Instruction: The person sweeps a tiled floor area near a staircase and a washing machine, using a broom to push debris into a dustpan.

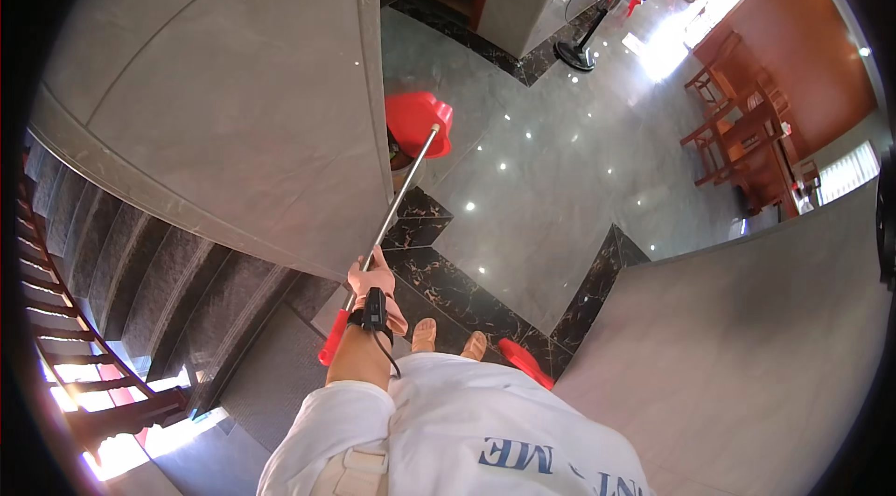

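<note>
My left hand (373,279) grips the metal pole (402,198) of a long-handled dustpan, a little above its red end grip (334,338). The red plastic dustpan pan (418,117) is at the pole's far end, beside the edge of a grey wall that hides part of it. Beneath the pan a container (401,177) shows in part, with dark contents I cannot make out. My right hand is out of view. By my sandalled feet (423,335) a red object (525,361) lies partly hidden behind my shirt.
Grey walls (231,97) stand left and right (728,342). Dark stairs (175,272) with a wooden balustrade (63,286) curve at the left. On the glossy tiled floor (532,195) are a pedestal fan (575,56) and, farther right, wooden chairs and a table (752,139).
</note>
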`<state>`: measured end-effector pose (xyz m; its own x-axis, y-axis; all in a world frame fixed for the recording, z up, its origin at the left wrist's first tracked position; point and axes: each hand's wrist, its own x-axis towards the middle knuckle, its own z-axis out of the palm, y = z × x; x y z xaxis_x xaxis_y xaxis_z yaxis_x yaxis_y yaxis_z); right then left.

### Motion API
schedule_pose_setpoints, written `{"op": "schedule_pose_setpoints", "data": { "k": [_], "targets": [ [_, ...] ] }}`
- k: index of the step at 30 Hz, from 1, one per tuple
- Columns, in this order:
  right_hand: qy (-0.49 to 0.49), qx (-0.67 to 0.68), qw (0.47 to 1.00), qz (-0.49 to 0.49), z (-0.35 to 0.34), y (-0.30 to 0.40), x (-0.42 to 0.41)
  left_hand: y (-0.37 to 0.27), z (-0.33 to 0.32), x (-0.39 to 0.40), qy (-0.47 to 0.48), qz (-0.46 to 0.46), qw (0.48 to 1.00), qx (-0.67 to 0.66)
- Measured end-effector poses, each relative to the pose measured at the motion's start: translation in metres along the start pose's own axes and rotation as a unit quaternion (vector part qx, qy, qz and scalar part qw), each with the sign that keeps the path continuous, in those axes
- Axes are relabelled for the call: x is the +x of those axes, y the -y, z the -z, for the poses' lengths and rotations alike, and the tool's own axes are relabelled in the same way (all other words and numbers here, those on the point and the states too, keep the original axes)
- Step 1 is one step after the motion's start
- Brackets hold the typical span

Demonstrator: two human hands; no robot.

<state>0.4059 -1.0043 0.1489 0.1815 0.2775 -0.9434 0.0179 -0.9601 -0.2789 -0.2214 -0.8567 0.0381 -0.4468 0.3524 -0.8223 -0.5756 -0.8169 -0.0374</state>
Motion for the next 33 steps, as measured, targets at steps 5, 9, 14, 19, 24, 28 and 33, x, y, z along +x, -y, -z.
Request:
{"op": "schedule_pose_setpoints", "data": {
  "k": [5, 9, 14, 19, 24, 28, 33],
  "targets": [
    [0.005, -0.069, 0.996, 0.055, -0.01, 0.031, 0.002, -0.009, 0.001, 0.022, -0.035, -0.029, 0.999, -0.025],
    [-0.001, -0.123, 0.987, 0.105, -0.006, 0.042, -0.001, -0.004, -0.007, 0.005, -0.095, -0.013, 0.988, -0.122],
    [0.006, -0.16, 0.975, 0.154, -0.017, 0.073, -0.018, -0.015, -0.006, 0.002, -0.089, 0.001, 0.99, -0.107],
    [0.02, -0.14, 0.977, 0.162, -0.082, 0.162, -0.081, -0.018, -0.012, -0.014, -0.096, 0.016, 0.99, -0.106],
    [0.081, -0.121, 0.954, 0.261, -0.147, 0.241, -0.093, -0.03, -0.009, -0.007, -0.076, -0.017, 0.995, -0.069],
    [0.134, -0.128, 0.925, 0.332, -0.207, 0.292, -0.12, -0.028, -0.018, -0.022, -0.077, 0.006, 0.996, -0.053],
    [0.175, -0.172, 0.899, 0.364, -0.276, 0.321, -0.149, -0.032, -0.017, -0.013, -0.104, 0.035, 0.99, -0.092]
  ]
}}
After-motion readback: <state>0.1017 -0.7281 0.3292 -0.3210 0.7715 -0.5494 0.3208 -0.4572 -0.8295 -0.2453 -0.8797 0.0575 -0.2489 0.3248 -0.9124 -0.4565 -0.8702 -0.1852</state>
